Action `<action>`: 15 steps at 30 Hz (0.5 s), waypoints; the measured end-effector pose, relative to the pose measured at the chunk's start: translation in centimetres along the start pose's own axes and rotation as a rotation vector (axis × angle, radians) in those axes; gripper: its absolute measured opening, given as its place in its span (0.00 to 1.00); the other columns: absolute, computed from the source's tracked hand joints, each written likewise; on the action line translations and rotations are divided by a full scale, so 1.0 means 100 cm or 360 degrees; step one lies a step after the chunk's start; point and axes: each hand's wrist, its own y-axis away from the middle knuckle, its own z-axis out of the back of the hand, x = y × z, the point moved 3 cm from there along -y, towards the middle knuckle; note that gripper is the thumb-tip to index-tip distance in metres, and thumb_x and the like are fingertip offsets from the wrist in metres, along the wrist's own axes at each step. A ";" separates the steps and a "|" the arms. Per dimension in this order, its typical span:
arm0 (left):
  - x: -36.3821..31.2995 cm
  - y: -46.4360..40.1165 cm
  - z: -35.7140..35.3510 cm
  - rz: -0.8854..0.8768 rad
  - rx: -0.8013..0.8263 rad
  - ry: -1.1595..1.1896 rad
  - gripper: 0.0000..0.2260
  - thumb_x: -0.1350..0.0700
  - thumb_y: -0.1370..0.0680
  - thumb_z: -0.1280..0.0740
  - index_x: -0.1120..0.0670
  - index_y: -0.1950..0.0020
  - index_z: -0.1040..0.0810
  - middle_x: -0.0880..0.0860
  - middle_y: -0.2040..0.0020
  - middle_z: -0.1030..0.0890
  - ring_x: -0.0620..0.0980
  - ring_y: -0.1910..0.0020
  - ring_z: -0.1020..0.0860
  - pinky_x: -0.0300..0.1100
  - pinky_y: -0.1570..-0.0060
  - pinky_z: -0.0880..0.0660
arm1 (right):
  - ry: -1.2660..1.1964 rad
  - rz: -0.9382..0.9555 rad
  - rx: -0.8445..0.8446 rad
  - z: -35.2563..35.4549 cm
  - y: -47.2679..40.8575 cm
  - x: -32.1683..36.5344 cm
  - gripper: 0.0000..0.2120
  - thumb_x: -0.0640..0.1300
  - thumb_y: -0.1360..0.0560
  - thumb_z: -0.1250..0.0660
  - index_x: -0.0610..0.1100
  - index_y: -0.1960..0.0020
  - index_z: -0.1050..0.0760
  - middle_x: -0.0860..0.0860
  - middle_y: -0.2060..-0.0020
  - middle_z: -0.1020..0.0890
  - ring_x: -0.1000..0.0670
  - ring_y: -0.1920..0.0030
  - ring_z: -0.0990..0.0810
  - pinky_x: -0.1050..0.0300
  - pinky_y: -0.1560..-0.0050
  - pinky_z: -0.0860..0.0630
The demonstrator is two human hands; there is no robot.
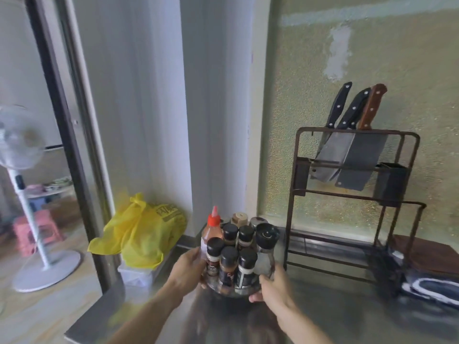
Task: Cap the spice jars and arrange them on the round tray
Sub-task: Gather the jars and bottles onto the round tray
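A round metal tray [231, 292] holds several spice jars with black caps [229, 265], all upright and packed close. A red-capped sauce bottle [212, 230] stands at its back left. A taller clear grinder with a black top [266, 247] stands on the right side. My left hand [189, 269] grips the tray's left rim. My right hand [272, 285] grips its right front rim. The tray is just above or on the steel counter; I cannot tell which.
A yellow plastic bag [144, 234] lies on a white box at the left. A dark metal rack [352, 194] with three knives stands at the right against the wall. A wooden board and a dark cloth [432, 286] lie far right. The counter's left edge drops off.
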 end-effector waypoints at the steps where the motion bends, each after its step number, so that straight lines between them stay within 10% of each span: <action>1: -0.001 -0.014 -0.001 -0.0001 0.0020 0.0014 0.12 0.56 0.17 0.38 0.58 0.51 0.15 0.59 0.58 0.12 0.50 0.69 0.19 0.46 0.66 0.21 | 0.0015 0.0011 -0.0021 -0.003 -0.013 0.005 0.10 0.36 0.18 0.41 0.49 0.43 0.30 0.49 0.54 0.15 0.41 0.69 0.12 0.40 0.54 0.14; 15: 0.052 -0.141 -0.024 0.0266 0.0062 0.0141 0.12 0.72 0.23 0.41 0.68 0.45 0.20 0.63 0.66 0.17 0.54 0.75 0.23 0.44 0.75 0.23 | 0.0207 0.0006 -0.0110 -0.027 -0.127 -0.011 0.08 0.38 0.18 0.40 0.45 0.40 0.30 0.50 0.52 0.18 0.46 0.72 0.12 0.47 0.54 0.14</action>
